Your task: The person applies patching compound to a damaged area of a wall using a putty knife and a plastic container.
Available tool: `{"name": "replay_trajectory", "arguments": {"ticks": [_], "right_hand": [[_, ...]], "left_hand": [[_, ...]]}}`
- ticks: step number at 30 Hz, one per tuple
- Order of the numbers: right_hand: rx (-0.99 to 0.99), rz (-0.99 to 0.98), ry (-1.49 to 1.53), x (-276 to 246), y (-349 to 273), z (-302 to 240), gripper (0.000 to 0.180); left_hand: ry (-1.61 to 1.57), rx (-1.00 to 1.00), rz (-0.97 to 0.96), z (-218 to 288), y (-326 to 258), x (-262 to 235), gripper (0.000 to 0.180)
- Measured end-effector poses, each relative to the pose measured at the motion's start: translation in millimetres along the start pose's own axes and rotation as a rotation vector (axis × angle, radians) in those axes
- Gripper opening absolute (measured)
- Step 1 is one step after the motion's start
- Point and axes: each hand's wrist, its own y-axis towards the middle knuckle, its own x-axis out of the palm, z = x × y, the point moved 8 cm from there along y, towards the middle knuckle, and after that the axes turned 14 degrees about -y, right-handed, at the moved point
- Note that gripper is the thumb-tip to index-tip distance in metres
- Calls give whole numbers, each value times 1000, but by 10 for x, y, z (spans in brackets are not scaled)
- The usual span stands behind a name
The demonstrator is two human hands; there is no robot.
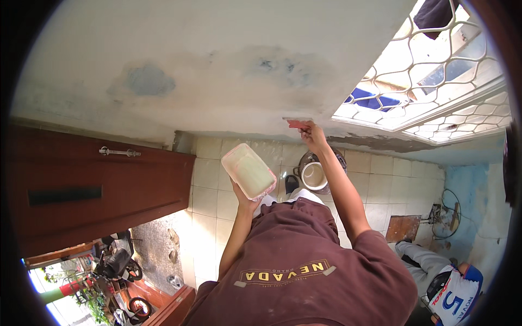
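My left hand (244, 199) grips a translucent plastic tub (235, 156) from its near left side. Smooth pale putty (253, 174) covers much of the tub's inside, and the tub is tilted. Out ahead and to the right, my right hand (313, 137) is closed round a red putty knife (297, 124). The blade's edge lies at the lower part of the wall (179, 32), left of the window grille. Blue-grey patches (149, 79) and smeared pale filler mark that wall.
A dark pot with a white bucket (314, 176) stands on the tiled floor below my right forearm. A reddish-brown door (98, 185) juts in at left. The white window grille (429, 70) is upper right. Another person (446, 288) is low at right, near a coiled cable (449, 217).
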Motion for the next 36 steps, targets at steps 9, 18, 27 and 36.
{"name": "replay_trajectory", "arguments": {"ticks": [9, 18, 27, 36], "right_hand": [[-100, 8, 192, -34, 795, -57, 11], [-364, -237, 283, 1388, -1605, -2444, 13], [-39, -41, 190, 1060, -499, -690, 8], [-322, -160, 325, 1817, -783, -1891, 13]], "left_hand": [[45, 95, 44, 196, -102, -41, 52], [-32, -65, -70, 295, 136, -48, 65], [-63, -117, -79, 797, 146, -32, 65], [-51, -101, -134, 1309, 229, -4, 69]]}}
